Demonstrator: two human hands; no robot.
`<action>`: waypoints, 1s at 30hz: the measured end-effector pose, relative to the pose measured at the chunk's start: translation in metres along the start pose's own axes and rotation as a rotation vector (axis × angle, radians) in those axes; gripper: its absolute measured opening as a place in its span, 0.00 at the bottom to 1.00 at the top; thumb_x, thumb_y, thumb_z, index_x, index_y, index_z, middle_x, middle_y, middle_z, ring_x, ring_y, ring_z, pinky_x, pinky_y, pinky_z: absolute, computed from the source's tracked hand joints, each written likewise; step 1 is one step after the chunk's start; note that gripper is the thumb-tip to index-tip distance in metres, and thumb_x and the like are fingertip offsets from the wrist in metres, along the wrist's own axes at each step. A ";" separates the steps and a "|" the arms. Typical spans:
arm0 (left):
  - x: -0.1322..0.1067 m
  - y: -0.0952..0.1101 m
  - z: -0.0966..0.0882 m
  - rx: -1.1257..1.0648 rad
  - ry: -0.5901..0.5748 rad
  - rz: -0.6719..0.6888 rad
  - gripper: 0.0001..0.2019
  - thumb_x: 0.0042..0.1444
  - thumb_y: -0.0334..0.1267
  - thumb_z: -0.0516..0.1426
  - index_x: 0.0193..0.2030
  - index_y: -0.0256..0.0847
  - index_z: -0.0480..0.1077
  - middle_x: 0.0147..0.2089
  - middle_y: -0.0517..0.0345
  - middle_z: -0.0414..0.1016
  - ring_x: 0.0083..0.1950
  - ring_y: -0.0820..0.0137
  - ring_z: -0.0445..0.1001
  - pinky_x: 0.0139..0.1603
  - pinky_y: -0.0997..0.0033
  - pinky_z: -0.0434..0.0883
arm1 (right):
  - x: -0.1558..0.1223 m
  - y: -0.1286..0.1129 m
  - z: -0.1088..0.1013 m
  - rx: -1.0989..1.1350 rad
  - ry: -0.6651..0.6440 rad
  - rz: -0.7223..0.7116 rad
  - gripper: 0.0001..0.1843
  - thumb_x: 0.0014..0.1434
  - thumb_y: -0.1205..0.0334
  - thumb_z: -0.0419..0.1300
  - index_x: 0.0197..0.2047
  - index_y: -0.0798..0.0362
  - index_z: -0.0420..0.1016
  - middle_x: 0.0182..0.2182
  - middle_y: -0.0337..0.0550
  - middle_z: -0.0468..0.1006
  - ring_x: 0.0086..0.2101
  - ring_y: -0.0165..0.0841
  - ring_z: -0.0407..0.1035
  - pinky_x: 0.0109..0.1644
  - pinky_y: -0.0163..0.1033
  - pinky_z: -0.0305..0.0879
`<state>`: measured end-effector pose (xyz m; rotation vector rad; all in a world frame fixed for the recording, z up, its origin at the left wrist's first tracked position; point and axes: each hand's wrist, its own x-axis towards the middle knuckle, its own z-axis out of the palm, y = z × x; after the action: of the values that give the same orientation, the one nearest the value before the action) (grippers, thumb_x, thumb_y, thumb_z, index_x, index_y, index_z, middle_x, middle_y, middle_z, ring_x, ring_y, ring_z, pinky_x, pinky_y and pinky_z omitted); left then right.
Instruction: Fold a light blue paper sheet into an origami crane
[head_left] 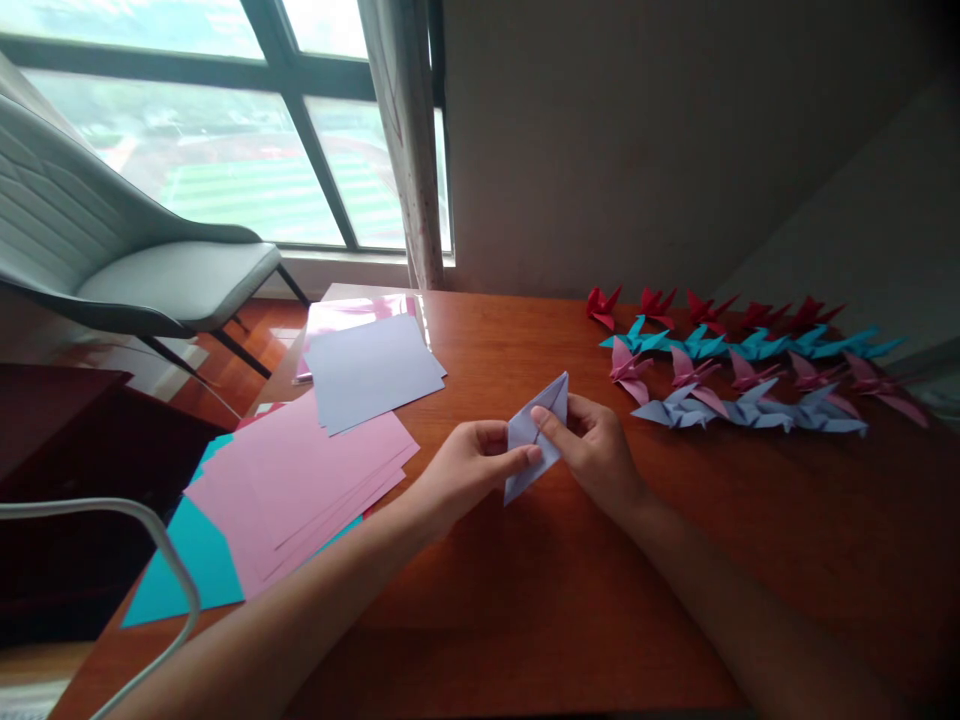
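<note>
Above the middle of the wooden table I hold a folded sheet of lavender origami paper (529, 468), tilted and shaped like a slanted diamond with creases on its near face. My left hand (474, 462) grips its left edge, thumb on the front and fingers behind. On the right edge, my right hand (600, 445) pinches it the same way, its thumb pressing near the middle. The fingertips behind the paper are hidden. To the right stand rows of folded paper cranes: red (705, 312), turquoise (701, 343), pink (694, 372) and lavender (675, 408).
Left on the table (495, 335) lie lavender sheets (375, 370), partly over a shiny pink-and-white packet (352, 313). Nearer are fanned pink sheets (307, 480) over turquoise paper (187, 565). A grey chair (180, 280) stands by the window; a pale curved rail (169, 555) is at lower left.
</note>
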<state>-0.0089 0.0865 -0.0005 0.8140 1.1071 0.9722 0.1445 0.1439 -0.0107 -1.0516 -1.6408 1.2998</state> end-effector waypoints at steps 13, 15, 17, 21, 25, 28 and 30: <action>0.002 0.000 -0.006 0.075 -0.053 0.016 0.18 0.50 0.50 0.66 0.31 0.35 0.74 0.26 0.56 0.77 0.24 0.75 0.71 0.27 0.76 0.68 | 0.005 0.003 -0.005 0.039 -0.044 0.063 0.17 0.54 0.48 0.67 0.29 0.54 0.75 0.27 0.42 0.79 0.27 0.34 0.73 0.30 0.36 0.68; 0.002 0.000 -0.006 0.086 -0.061 0.011 0.17 0.51 0.50 0.66 0.31 0.35 0.73 0.26 0.56 0.77 0.24 0.75 0.71 0.27 0.76 0.68 | 0.005 0.005 -0.005 0.035 -0.056 0.071 0.17 0.55 0.49 0.65 0.28 0.55 0.75 0.25 0.42 0.78 0.26 0.34 0.72 0.29 0.36 0.66; 0.002 0.001 -0.006 0.086 -0.074 0.010 0.17 0.52 0.50 0.65 0.31 0.35 0.73 0.26 0.56 0.76 0.24 0.76 0.71 0.28 0.76 0.67 | 0.005 0.005 -0.004 0.027 -0.030 0.050 0.16 0.55 0.50 0.65 0.28 0.55 0.76 0.25 0.41 0.79 0.26 0.34 0.72 0.30 0.36 0.66; 0.001 0.002 -0.005 0.070 -0.064 0.029 0.17 0.54 0.49 0.64 0.33 0.35 0.73 0.29 0.55 0.77 0.28 0.74 0.73 0.31 0.75 0.70 | 0.003 0.003 -0.002 -0.013 0.002 0.019 0.14 0.55 0.51 0.65 0.29 0.55 0.77 0.25 0.42 0.79 0.27 0.34 0.71 0.30 0.36 0.66; 0.001 0.000 -0.004 0.066 -0.018 0.069 0.17 0.52 0.49 0.66 0.31 0.35 0.73 0.28 0.58 0.75 0.28 0.75 0.71 0.31 0.75 0.69 | 0.003 0.002 -0.001 -0.009 -0.003 0.042 0.15 0.55 0.51 0.65 0.29 0.56 0.77 0.25 0.42 0.79 0.26 0.33 0.71 0.30 0.36 0.66; 0.002 0.000 -0.005 0.073 -0.028 0.074 0.17 0.51 0.49 0.66 0.31 0.34 0.73 0.27 0.58 0.75 0.26 0.76 0.70 0.29 0.76 0.67 | 0.002 0.003 -0.002 -0.019 0.008 0.058 0.17 0.54 0.49 0.66 0.28 0.56 0.77 0.25 0.43 0.78 0.25 0.33 0.70 0.29 0.36 0.65; 0.002 0.001 -0.006 0.075 -0.045 0.064 0.17 0.51 0.48 0.66 0.31 0.33 0.73 0.26 0.58 0.74 0.25 0.76 0.69 0.28 0.76 0.66 | 0.001 0.004 -0.002 -0.029 0.020 0.040 0.17 0.55 0.49 0.65 0.28 0.56 0.77 0.24 0.42 0.77 0.25 0.33 0.69 0.28 0.36 0.64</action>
<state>-0.0146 0.0885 -0.0022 0.9326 1.0897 0.9658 0.1467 0.1463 -0.0144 -1.1166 -1.6358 1.2912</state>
